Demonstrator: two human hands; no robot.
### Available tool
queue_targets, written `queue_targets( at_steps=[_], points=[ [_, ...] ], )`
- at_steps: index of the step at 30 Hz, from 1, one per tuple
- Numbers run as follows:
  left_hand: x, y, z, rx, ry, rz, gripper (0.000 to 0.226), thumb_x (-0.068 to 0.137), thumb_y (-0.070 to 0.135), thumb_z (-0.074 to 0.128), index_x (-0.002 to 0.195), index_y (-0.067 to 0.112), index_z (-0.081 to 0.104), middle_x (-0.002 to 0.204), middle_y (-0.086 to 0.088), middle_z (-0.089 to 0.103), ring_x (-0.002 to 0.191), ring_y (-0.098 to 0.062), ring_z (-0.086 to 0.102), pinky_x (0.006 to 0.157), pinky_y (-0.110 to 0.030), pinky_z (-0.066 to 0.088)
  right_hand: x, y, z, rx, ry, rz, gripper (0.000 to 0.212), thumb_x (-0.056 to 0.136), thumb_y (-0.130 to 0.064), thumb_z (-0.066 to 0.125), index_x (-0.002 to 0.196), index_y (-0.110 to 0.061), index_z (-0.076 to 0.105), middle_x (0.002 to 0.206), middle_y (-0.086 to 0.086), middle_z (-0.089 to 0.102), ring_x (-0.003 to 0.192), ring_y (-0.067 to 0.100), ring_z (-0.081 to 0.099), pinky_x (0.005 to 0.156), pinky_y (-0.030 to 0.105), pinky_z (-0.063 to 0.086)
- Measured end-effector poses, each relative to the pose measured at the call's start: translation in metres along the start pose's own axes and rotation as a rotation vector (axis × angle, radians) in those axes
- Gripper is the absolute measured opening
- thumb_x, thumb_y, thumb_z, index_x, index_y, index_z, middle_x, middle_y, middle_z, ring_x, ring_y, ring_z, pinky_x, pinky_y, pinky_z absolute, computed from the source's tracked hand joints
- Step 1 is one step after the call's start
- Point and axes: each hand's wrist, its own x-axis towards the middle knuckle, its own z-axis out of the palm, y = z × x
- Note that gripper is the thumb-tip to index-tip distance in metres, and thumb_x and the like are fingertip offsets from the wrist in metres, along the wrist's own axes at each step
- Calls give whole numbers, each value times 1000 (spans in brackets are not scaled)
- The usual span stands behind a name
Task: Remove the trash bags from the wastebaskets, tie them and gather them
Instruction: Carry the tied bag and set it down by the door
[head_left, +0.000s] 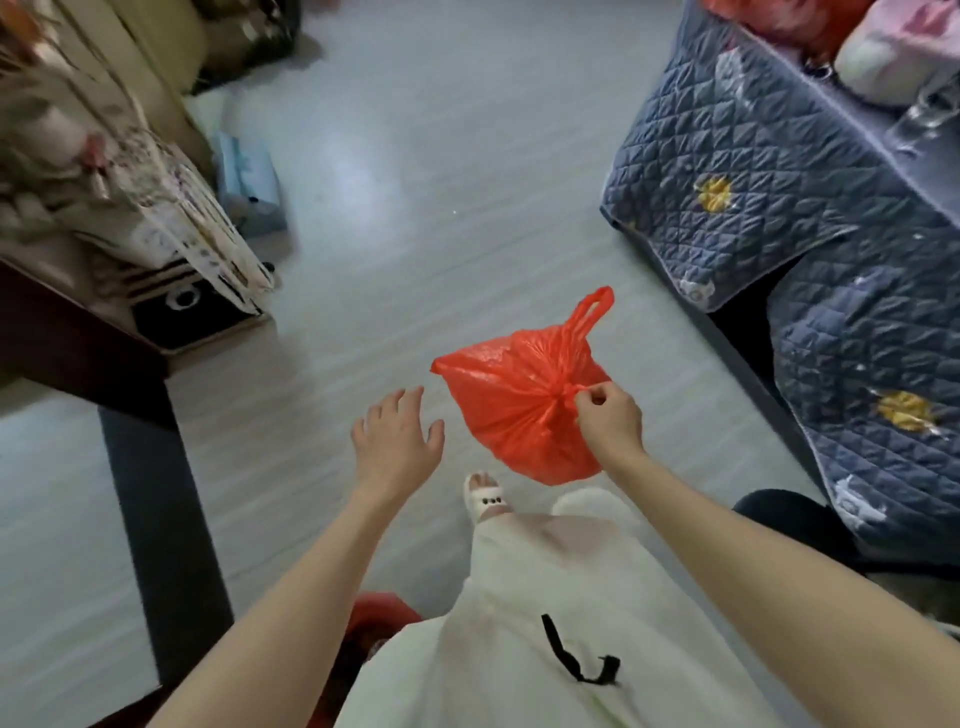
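We've got the red trash bag (511, 410) mid-frame, free handle loop pointing up, right hand (609, 415) pinching its knot, left hand (396, 441) spread, touching nothing.

One tied red bag (519, 410), two hands, one sandalled foot (485, 496).

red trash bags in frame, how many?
1 for certain: the tied red plastic trash bag, pinched at its knot by the right hand. A red shape by the person's hip may be another, mostly hidden.
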Motion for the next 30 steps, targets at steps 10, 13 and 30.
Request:
queue_targets(
  at_steps=[10, 13, 30],
  points=[
    [308, 10, -80, 70, -11, -31, 53, 91, 37, 44, 140, 21, 32, 147, -7, 34, 134, -27, 34, 112, -48, 23, 251, -185, 86, 8, -79, 54, 27, 72, -30, 46, 81, -12, 66, 92, 14, 71, 89, 35, 67, 85, 44, 52],
    [389, 21, -118, 58, 70, -27, 53, 91, 36, 46, 139, 19, 35, 146, -8, 37, 134, -28, 34, 111, -47, 23, 308, -248, 96, -11, -90, 39, 18, 78, -23, 49, 75, -12, 63, 90, 16, 71, 88, 36, 66, 84, 43, 52],
    [915, 60, -260, 70, -22, 91, 53, 92, 35, 42, 142, 19, 30, 149, -6, 32, 138, -26, 27, 113, -48, 20, 697, -592, 176, 38, 21, 89, 21, 79, -22, 50, 61, -14, 57, 85, 17, 70, 85, 36, 66, 81, 41, 52]
  ],
)
